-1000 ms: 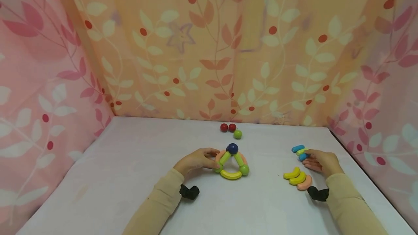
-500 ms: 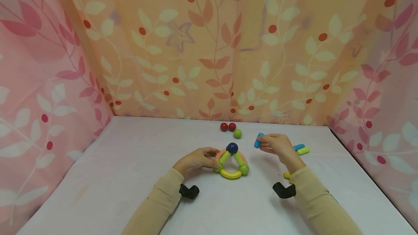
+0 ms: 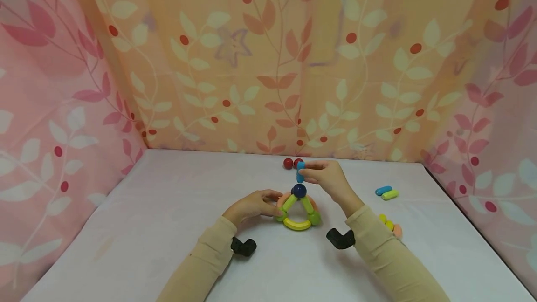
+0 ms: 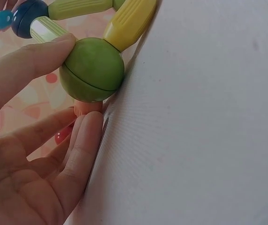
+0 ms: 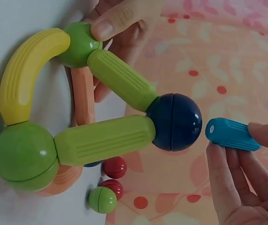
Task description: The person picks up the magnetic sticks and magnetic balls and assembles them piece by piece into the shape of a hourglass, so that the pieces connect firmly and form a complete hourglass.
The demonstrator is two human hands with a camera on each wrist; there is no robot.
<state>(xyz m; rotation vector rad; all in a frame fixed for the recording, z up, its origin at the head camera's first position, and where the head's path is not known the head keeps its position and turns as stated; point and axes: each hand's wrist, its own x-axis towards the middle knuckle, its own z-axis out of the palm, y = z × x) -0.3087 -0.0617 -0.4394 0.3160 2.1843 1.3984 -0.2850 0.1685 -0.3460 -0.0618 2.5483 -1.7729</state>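
Note:
A frame of magnetic balls and rods stands on the table, with a navy ball (image 3: 299, 190) at its top. Two straight light-green rods (image 5: 106, 140) slope from it to green balls (image 3: 313, 218), joined in front by a curved yellow rod (image 3: 297, 224); curved orange rods lie behind. My left hand (image 3: 253, 206) holds the left green ball (image 4: 94, 68), thumb on top and fingers by the orange rod. Between thumb and fingers my right hand (image 3: 329, 178) pinches a short blue rod (image 5: 232, 134), upright just above the navy ball, a small gap separating them.
Behind the frame sit two red balls (image 3: 288, 163) and a green ball (image 5: 102, 200). To the right lie a blue rod (image 3: 383, 190), a light-green rod (image 3: 390, 195), and curved yellow and orange rods (image 3: 397, 230) partly behind the right sleeve. Patterned cloth (image 3: 268, 59) surrounds the table.
My right hand has picked the blue rod from the pile on the right and carried it left, turning it upright over the navy ball. The left hand has stayed on the frame.

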